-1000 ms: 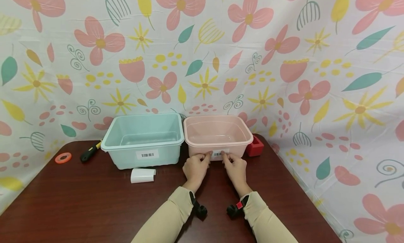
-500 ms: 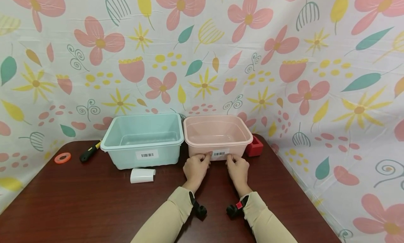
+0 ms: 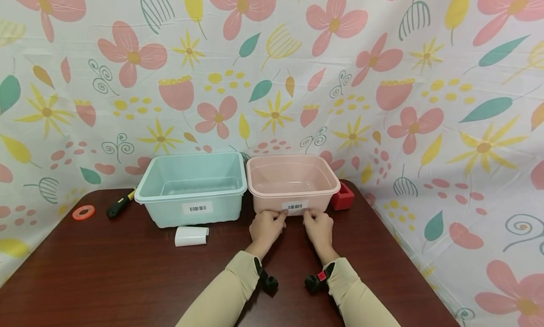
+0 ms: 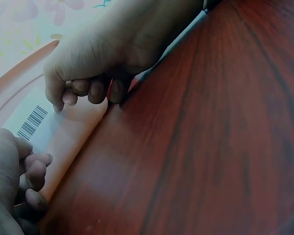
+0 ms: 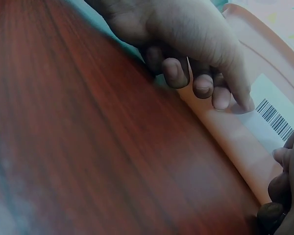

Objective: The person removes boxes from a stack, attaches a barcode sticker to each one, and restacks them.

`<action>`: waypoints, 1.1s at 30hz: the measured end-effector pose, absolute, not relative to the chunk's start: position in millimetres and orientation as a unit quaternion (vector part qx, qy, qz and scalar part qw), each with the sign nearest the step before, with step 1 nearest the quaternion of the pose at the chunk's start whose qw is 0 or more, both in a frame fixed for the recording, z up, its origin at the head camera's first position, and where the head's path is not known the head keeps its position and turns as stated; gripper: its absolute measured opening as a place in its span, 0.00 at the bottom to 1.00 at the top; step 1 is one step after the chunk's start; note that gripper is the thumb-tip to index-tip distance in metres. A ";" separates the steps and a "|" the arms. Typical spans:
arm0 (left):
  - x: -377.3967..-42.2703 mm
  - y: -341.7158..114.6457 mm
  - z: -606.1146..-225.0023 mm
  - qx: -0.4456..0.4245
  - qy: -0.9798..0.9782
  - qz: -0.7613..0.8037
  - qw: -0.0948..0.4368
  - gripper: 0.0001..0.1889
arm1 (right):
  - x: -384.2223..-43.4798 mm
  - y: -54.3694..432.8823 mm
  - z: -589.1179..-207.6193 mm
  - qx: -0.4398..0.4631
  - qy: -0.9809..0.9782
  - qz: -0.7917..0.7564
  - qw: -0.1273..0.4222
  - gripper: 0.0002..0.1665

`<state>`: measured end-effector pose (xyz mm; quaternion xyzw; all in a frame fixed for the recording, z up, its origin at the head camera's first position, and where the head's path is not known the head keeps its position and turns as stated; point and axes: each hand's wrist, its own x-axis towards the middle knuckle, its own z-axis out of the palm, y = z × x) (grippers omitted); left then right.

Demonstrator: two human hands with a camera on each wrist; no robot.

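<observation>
A white barcode label [image 3: 295, 206] lies against the front wall of the pink plastic bin [image 3: 293, 195]. My left hand [image 3: 267, 229] has its thumb at the label's lower left corner, its other fingers curled under. At the lower right corner, the thumb of my right hand [image 3: 318, 229] presses, with those fingers curled too. The left wrist view shows the right hand [image 4: 95, 56] beyond the barcode label [image 4: 32, 121]. In the right wrist view the left hand [image 5: 186, 44] touches the edge of the label [image 5: 274, 117]. The label looks flat on the wall.
Left of the pink bin stands a light blue bin [image 3: 161, 209] bearing its own barcode label [image 3: 197, 208]. In front of it lies a curved white piece [image 3: 191, 236]. A black-and-yellow handled tool [image 3: 121, 204], an orange ring [image 3: 83, 212] and a red box [image 3: 342, 197] flank the bins.
Both hands have moved down along the label. The left thumb has slid from its left edge to the lower left corner, and the right thumb from the upper right to the lower right corner.
</observation>
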<state>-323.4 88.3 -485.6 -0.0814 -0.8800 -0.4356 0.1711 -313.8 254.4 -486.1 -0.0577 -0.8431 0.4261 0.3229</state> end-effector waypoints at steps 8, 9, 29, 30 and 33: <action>-324.0 87.2 -484.5 -0.074 -0.883 -0.434 0.164 0.27 | -312.2 250.6 -483.9 -0.037 -0.845 0.430 0.316 0.27; -323.9 87.1 -484.3 -0.074 -0.882 -0.435 0.164 0.27 | -312.1 249.9 -483.8 -0.035 -0.847 0.431 0.310 0.28; -321.1 84.2 -482.9 -0.056 -0.870 -0.463 0.159 0.30 | -310.8 250.7 -485.1 -0.046 -0.846 0.436 0.303 0.30; -320.9 84.2 -482.8 -0.056 -0.868 -0.468 0.158 0.30 | -310.6 251.5 -485.1 -0.049 -0.845 0.438 0.303 0.30; -320.8 84.0 -482.3 -0.057 -0.861 -0.480 0.157 0.30 | -311.1 254.1 -484.4 -0.054 -0.845 0.436 0.305 0.30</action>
